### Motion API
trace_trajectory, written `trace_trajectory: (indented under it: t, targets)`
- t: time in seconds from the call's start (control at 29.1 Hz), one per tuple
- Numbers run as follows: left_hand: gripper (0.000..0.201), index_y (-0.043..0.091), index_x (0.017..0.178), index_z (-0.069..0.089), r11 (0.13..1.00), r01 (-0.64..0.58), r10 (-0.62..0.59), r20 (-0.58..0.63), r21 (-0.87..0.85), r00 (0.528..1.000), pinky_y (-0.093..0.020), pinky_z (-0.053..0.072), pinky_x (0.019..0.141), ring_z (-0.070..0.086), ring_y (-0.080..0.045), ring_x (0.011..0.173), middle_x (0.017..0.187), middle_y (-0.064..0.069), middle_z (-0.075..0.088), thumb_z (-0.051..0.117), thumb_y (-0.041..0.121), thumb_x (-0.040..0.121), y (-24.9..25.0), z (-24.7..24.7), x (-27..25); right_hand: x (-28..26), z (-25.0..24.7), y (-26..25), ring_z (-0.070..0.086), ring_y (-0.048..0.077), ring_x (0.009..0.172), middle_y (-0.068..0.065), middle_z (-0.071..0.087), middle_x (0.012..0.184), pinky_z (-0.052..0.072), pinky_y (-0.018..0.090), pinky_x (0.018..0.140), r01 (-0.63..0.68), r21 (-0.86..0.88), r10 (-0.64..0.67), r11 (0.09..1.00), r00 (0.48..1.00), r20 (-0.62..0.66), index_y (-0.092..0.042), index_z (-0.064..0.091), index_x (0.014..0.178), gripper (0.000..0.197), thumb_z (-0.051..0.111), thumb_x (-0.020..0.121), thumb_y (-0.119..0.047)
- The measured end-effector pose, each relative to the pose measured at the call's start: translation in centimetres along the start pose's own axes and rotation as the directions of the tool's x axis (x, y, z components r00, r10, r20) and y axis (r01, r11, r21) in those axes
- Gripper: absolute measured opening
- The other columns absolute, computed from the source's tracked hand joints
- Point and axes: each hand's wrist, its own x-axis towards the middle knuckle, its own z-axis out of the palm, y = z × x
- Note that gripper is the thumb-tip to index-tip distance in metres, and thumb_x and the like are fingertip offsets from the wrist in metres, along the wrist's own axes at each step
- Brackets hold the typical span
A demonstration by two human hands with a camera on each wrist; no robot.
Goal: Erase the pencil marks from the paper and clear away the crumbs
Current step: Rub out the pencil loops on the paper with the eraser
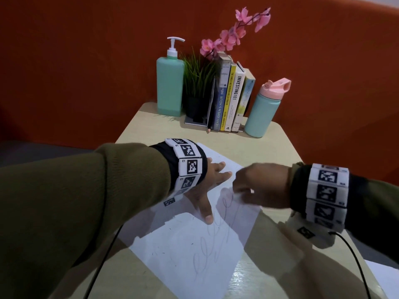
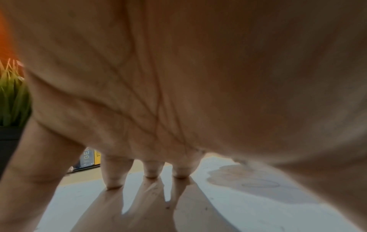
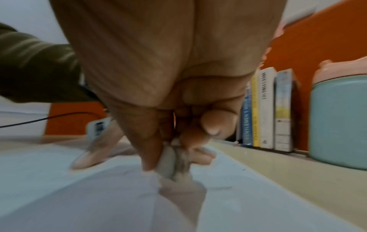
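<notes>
A white sheet of paper (image 1: pixel 187 251) lies slantwise on the beige table (image 1: pixel 278 143), with looping pencil marks (image 1: pixel 218 236) down its middle and small dark crumbs (image 1: pixel 170 231) on its left part. My left hand (image 1: pixel 207 186) lies flat on the paper's upper part, fingers spread, fingertips (image 2: pixel 114 184) pressing it down. My right hand (image 1: pixel 257 184), blurred, pinches a small white eraser (image 3: pixel 168 163) between thumb and fingers, its tip on the paper just right of the left hand.
At the table's back stand a mint pump bottle (image 1: pixel 170 83), a potted grass plant (image 1: pixel 197 83) with pink flowers, several upright books (image 1: pixel 231 98) and a mint flask with a pink lid (image 1: pixel 264 108). A pencil (image 1: pixel 208 126) lies by the books. Cables trail from both wrists.
</notes>
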Motion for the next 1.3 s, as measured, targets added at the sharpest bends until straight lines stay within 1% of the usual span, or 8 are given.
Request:
trace_trajectory:
  t: [0.14,0.24,0.41,0.55,0.69,0.86,1.03,1.3]
  targets:
    - [0.131,0.029,0.154,-0.016,1.0,-0.008,0.008,-0.011,0.01,1.0,-0.057,0.01,0.116,-0.003,-0.033,0.15,0.163,-0.003,-0.018,0.063,0.081,0.064,0.3,-0.2,-0.3,-0.3,-1.4,2.4,0.065,0.01,0.06,-0.005,0.065,0.075,0.054,0.03,0.063,-0.058,0.386,0.192,0.921,0.928,-0.319,-0.017,0.058,0.086,0.006,0.063,0.082,-0.017]
    - [0.13,0.029,0.154,-0.017,1.0,-0.01,0.01,-0.001,0.008,1.0,-0.056,0.008,0.116,-0.004,-0.033,0.15,0.163,-0.003,-0.018,0.064,0.08,0.066,0.4,-0.6,-0.6,-0.3,-0.5,2.8,0.069,0.011,0.061,-0.008,0.065,0.078,0.055,0.027,0.063,-0.073,0.575,0.271,0.815,0.925,-0.266,-0.02,0.053,0.094,0.019,0.063,0.082,-0.009]
    - [0.13,0.028,0.155,-0.014,1.0,-0.016,0.015,-0.053,-0.026,0.998,-0.055,0.005,0.116,-0.005,-0.031,0.15,0.163,-0.002,-0.017,0.066,0.078,0.066,0.2,0.1,-0.5,0.2,0.8,4.5,0.06,0.018,0.088,-0.006,0.066,0.095,0.05,0.034,0.08,-0.17,0.302,0.226,0.938,0.961,-0.16,-0.026,0.065,0.101,0.016,0.058,0.086,-0.024]
    - [0.136,0.031,0.154,-0.015,0.999,-0.004,0.001,-0.049,-0.05,0.999,-0.057,0.004,0.116,-0.007,-0.031,0.15,0.163,0.0,-0.018,0.066,0.084,0.059,0.0,0.7,0.0,-0.7,1.0,4.0,0.057,0.019,0.08,-0.005,0.065,0.086,0.051,0.036,0.075,-0.171,0.141,0.182,0.975,0.98,-0.074,-0.025,0.063,0.092,0.013,0.056,0.088,-0.035]
    - [0.133,0.031,0.153,-0.018,0.999,0.009,-0.009,-0.011,-0.032,1.0,-0.056,0.005,0.116,-0.008,-0.03,0.15,0.162,0.0,-0.02,0.065,0.08,0.063,0.1,0.1,-0.1,-0.8,1.4,1.6,0.057,0.018,0.084,-0.004,0.063,0.095,0.049,0.036,0.077,-0.003,0.129,0.013,0.992,0.996,-0.083,-0.022,0.062,0.098,0.017,0.051,0.092,-0.034]
    - [0.132,0.031,0.153,-0.019,1.0,0.003,-0.003,-0.006,0.002,1.0,-0.056,0.006,0.116,-0.006,-0.031,0.15,0.163,-0.001,-0.02,0.063,0.083,0.063,0.2,0.0,-0.2,1.0,0.7,2.1,0.058,0.021,0.089,0.0,0.062,0.103,0.052,0.039,0.081,-0.133,-0.056,0.127,0.989,0.987,-0.1,-0.022,0.057,0.105,0.019,0.046,0.096,-0.033]
    - [0.133,0.032,0.153,-0.02,1.0,0.005,-0.005,-0.016,-0.004,1.0,-0.055,0.008,0.117,-0.005,-0.031,0.151,0.162,0.0,-0.02,0.062,0.084,0.062,0.0,0.2,-0.1,-0.2,1.6,-0.4,0.059,0.024,0.097,-0.001,0.059,0.109,0.047,0.033,0.077,0.028,-0.11,-0.035,0.994,0.997,-0.063,-0.022,0.056,0.111,0.022,0.044,0.096,-0.033]
    - [0.134,0.031,0.153,-0.019,1.0,0.002,-0.002,-0.019,-0.011,1.0,-0.055,0.007,0.116,-0.005,-0.031,0.15,0.162,-0.001,-0.02,0.064,0.083,0.062,0.0,0.3,-0.1,0.4,1.5,-0.6,0.059,0.023,0.097,0.001,0.058,0.109,0.05,0.035,0.08,0.003,-0.135,-0.012,0.991,0.998,-0.069,-0.019,0.054,0.113,0.026,0.041,0.097,-0.033]
